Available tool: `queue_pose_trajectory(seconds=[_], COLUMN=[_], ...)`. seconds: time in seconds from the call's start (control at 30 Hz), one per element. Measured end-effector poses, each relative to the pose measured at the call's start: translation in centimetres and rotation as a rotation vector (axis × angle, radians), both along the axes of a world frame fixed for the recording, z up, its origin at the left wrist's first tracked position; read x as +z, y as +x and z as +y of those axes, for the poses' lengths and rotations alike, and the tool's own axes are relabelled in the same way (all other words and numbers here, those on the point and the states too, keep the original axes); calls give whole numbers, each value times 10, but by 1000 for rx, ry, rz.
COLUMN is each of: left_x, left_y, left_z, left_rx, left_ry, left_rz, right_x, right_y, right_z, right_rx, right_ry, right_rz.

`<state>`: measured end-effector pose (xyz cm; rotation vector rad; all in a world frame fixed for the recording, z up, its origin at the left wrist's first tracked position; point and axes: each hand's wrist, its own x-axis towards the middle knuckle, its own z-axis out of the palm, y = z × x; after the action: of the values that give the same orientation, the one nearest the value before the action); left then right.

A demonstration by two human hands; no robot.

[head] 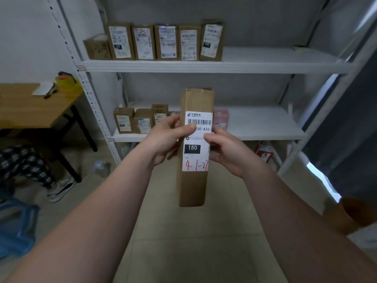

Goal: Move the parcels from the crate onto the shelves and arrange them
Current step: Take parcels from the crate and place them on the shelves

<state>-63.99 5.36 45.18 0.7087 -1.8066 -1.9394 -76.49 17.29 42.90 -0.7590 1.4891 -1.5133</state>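
both hands — left hand (165,139), right hand (226,152) — grip upright parcel (193,184).

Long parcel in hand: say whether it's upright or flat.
Upright: the long parcel stands on end in mid-air, its label readable, left hand and right hand gripping it.

Upper shelf (265,64): six upright brown parcels (166,42) grouped near the left upright (92,99). Lower shelf (265,127): smaller parcels (142,123) near the same upright.

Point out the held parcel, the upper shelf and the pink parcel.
held parcel (193,187), head view, cardboard below label.
upper shelf (275,56), head view, bare board, right side.
pink parcel (222,117), head view, front face.
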Motion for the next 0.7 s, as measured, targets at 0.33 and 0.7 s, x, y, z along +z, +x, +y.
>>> queue_pose_trajectory(seconds=[0.33, 0.7], left_x=[-10, -63], left_y=[-103, -238], left_z=[-4, -65], left_rx=[-251, -437], left_ry=[-217, -689], left_rz=[-122, -341], right_x=[28, -1], right_y=[-106, -221], right_z=[21, -29], right_rx=[-178, -121], right_ry=[-60, 342], right_rz=[199, 676])
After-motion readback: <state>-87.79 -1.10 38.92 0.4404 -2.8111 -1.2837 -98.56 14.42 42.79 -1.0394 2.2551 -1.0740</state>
